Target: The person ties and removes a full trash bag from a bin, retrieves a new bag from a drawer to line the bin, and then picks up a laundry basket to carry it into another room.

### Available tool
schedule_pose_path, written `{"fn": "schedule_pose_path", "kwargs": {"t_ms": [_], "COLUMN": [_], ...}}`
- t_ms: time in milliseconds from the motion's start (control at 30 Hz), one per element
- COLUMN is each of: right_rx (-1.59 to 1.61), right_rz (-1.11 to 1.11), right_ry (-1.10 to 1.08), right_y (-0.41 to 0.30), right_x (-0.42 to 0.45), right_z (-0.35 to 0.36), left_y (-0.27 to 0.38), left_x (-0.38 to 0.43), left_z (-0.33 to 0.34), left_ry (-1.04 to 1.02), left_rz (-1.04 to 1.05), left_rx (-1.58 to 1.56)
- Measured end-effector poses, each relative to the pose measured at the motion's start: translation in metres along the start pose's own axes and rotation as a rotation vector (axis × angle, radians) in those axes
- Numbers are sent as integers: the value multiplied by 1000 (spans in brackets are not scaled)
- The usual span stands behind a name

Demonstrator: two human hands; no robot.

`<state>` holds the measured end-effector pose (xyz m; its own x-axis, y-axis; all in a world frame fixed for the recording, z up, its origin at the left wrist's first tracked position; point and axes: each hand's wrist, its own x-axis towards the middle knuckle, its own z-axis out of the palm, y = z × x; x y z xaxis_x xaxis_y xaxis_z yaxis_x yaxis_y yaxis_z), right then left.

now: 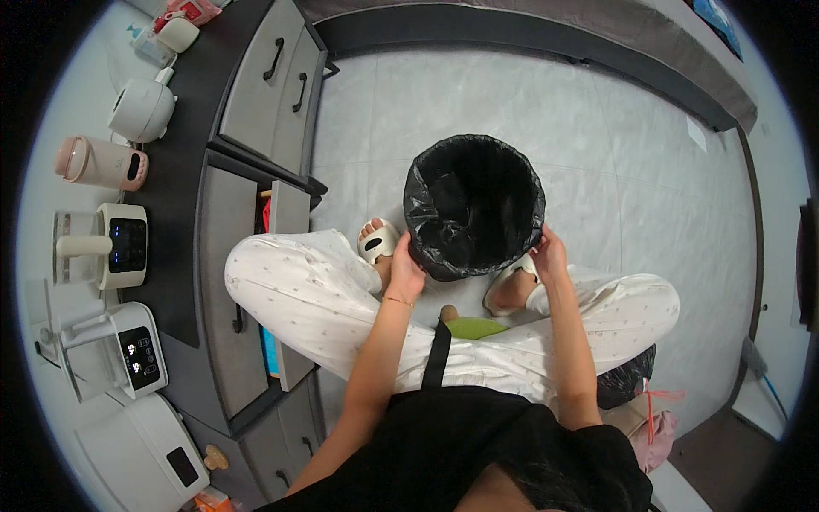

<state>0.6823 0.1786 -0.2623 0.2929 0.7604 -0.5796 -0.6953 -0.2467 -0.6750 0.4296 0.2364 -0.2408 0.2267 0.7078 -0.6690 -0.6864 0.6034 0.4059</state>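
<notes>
Between my feet a round trash bin lined with a black plastic bag [475,205] faces its wide mouth up at me. The bag is folded over the rim, and its inside is dark and creased. My left hand [407,267] grips the liner's edge at the near left of the rim. At the near right, my right hand [550,253] holds the bag's edge in its fingers. The bin wall under the liner is hidden.
To my left, a grey drawer cabinet [233,269] has a drawer [291,288] pulled out beside my knee. Kitchen appliances line its dark top. A tied black bag [630,377] lies behind my right thigh. A bed base [448,35] stands ahead.
</notes>
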Motion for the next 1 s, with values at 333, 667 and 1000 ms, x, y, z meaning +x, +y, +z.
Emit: {"fn": "schedule_pose_path", "kwargs": {"t_ms": [333,667,1000], "right_rx": [291,61,337], "right_rz": [-5,-114,533], "right_ry": [242,111,-291], "right_y": [66,68,30], "right_x": [-45,-17,-4], "right_z": [52,47,32], "left_y": [-92,-93,-99], "left_x": [-24,0,35], "left_z": [-7,33,34], "left_ry": [-80,-122,-272], "left_rz": [-228,-148,-273], "left_rx": [61,188,392]}}
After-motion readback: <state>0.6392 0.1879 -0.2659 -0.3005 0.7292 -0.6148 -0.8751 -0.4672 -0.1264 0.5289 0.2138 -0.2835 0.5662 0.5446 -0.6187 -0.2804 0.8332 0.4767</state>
